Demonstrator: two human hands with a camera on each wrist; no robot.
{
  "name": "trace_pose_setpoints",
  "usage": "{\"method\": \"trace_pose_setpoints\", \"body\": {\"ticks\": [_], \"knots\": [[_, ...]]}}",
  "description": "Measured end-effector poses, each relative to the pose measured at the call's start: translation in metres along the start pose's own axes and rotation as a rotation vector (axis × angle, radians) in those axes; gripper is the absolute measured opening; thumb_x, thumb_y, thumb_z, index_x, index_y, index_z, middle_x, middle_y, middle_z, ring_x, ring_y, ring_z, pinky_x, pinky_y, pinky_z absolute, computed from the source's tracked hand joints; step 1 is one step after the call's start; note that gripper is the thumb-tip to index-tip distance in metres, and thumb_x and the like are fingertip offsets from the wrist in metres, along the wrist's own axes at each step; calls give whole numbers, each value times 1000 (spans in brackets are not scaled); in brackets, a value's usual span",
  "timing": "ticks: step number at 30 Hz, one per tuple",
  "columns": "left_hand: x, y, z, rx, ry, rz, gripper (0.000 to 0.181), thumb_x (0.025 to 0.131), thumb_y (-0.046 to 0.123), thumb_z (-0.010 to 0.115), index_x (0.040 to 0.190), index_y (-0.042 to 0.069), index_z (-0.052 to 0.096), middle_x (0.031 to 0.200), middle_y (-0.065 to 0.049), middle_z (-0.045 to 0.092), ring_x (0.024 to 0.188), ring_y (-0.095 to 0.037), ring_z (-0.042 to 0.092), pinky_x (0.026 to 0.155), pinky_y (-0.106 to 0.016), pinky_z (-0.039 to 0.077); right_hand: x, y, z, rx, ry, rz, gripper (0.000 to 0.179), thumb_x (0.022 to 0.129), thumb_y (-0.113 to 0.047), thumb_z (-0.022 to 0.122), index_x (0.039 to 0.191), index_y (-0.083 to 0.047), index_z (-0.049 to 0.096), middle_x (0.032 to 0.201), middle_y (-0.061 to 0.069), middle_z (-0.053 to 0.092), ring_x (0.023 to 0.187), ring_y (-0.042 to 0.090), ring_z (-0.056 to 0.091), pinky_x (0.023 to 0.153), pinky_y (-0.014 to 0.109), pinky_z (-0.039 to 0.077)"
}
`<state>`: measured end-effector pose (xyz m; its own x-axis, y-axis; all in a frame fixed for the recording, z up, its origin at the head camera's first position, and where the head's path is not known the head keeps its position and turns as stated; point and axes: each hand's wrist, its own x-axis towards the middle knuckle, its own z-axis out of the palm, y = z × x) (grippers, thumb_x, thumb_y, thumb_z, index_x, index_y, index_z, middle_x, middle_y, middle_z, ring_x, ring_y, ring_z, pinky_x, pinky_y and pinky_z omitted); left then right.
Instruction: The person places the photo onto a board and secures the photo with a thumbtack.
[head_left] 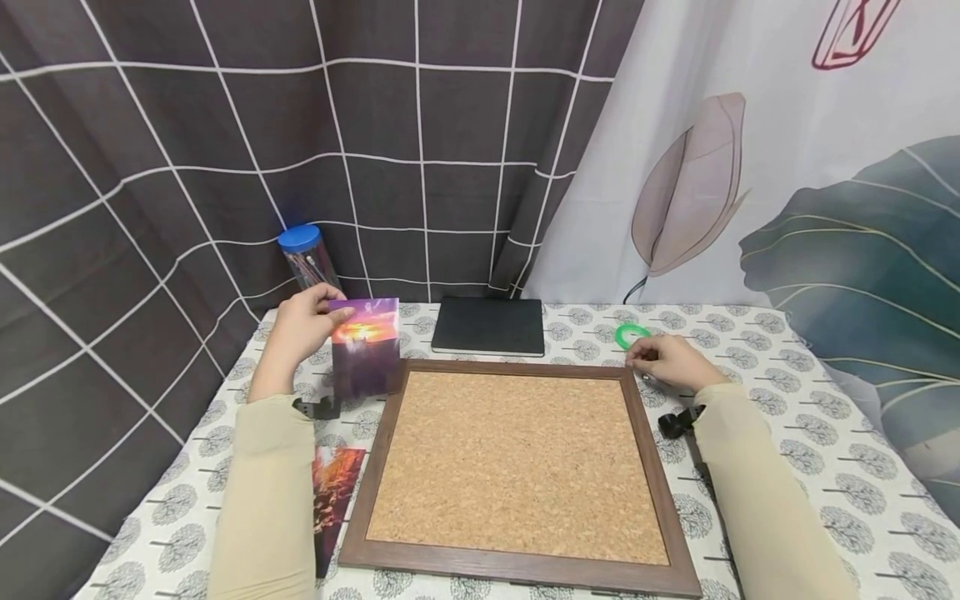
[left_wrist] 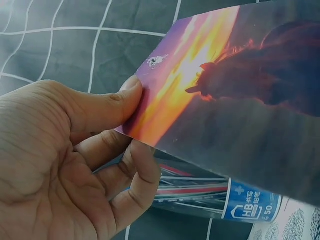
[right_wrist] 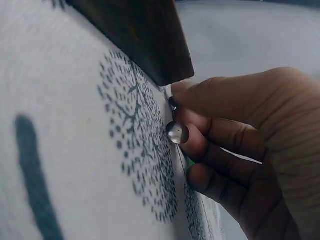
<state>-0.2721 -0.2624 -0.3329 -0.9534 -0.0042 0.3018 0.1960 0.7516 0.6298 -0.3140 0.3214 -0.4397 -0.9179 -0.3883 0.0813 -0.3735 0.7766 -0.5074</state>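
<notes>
My left hand point(head_left: 302, 321) pinches a glossy photo print point(head_left: 365, 362) by its upper left edge, thumb on the picture face. The left wrist view shows a dark horse against a purple and orange sunset on this print point(left_wrist: 240, 75). At the far right corner of a wood-framed cork board point(head_left: 517, 458), my right hand point(head_left: 671, 362) has its thumb and index finger pinched on a small dark thumbtack point(right_wrist: 172, 101), partly hidden. A shiny, round-headed thumbtack point(right_wrist: 177, 133) shows against another fingertip. A second print point(head_left: 333, 500), red and orange, lies left of the board, partly under my left sleeve.
A black notebook point(head_left: 488, 326) lies behind the board. A green ring point(head_left: 632, 335) rests just beyond my right hand. A clear tube of pencils point(head_left: 311, 262) with a blue lid stands at the back left. Curtains border the patterned tablecloth point(head_left: 817, 450).
</notes>
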Motion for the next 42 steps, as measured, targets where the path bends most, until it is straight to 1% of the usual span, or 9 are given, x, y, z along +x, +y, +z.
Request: {"method": "trace_pose_setpoints", "body": {"ticks": [3, 6, 11, 18, 21, 24, 31, 37, 42], "knots": [[0, 3, 0, -33, -21, -7, 21, 96, 24, 70, 106, 7, 64, 104, -17, 73, 86, -28, 62, 73, -37, 46, 0, 0, 0, -3, 0, 9, 7, 98, -19, 66, 97, -14, 71, 81, -4, 66, 73, 15, 59, 71, 36, 49], [0, 7, 2, -88, -79, -17, 23, 95, 24, 71, 109, 7, 63, 106, -18, 72, 85, -27, 63, 72, -37, 48, 1, -1, 0, -10, 1, 21, 11, 100, -23, 65, 98, -14, 71, 82, -4, 66, 72, 16, 58, 72, 37, 48], [2, 17, 18, -213, -285, -4, 26, 94, 14, 71, 117, 4, 64, 107, -20, 71, 81, -22, 69, 70, -35, 58, 1, -4, 1, -19, 4, 34, 10, 99, -20, 65, 98, -12, 70, 81, -3, 66, 72, 15, 59, 70, 37, 48], [0, 28, 49, -260, -523, 25, 27, 91, 4, 72, 116, -2, 68, 102, -18, 71, 78, -22, 70, 69, -43, 60, 2, -5, 1, -3, 2, 74, 9, 96, -15, 68, 100, -8, 71, 82, -2, 68, 72, 14, 61, 68, 34, 50], [0, 29, 62, -283, -630, 11, 23, 89, 0, 71, 112, -3, 68, 97, -17, 70, 74, -23, 71, 67, -43, 60, 2, -6, 0, -2, 1, 82, 8, 95, -16, 70, 98, -8, 72, 82, -2, 67, 72, 15, 60, 68, 35, 49], [-1, 28, 73, -251, -717, 18, 22, 88, 1, 73, 109, -3, 69, 92, -14, 70, 69, -22, 70, 64, -39, 60, 1, -6, -2, -7, -1, 80, 8, 94, -15, 72, 95, -8, 71, 81, -1, 66, 71, 16, 58, 66, 35, 48], [-4, 22, 91, -112, -777, 14, 15, 85, 4, 78, 82, 2, 64, 79, -6, 58, 61, -19, 68, 60, -34, 59, -1, -6, -2, 2, -7, 58, 5, 94, -10, 70, 90, -10, 71, 78, -2, 66, 69, 16, 57, 62, 33, 48], [-5, 21, 98, -95, -792, 10, 18, 85, 4, 79, 81, 3, 61, 80, -7, 56, 60, -19, 68, 60, -33, 59, 0, -14, -7, -37, 42, 8, 8, 98, -14, 66, 92, -11, 71, 85, 0, 70, 75, 16, 61, 69, 37, 49], [-6, 22, 104, -93, -802, -18, 17, 84, 3, 80, 84, 2, 63, 80, -7, 57, 58, -18, 68, 59, -33, 59, 6, -47, -12, -34, 145, -71, 7, 98, -17, 67, 97, -12, 73, 93, 2, 73, 84, 20, 67, 74, 42, 53]]}}
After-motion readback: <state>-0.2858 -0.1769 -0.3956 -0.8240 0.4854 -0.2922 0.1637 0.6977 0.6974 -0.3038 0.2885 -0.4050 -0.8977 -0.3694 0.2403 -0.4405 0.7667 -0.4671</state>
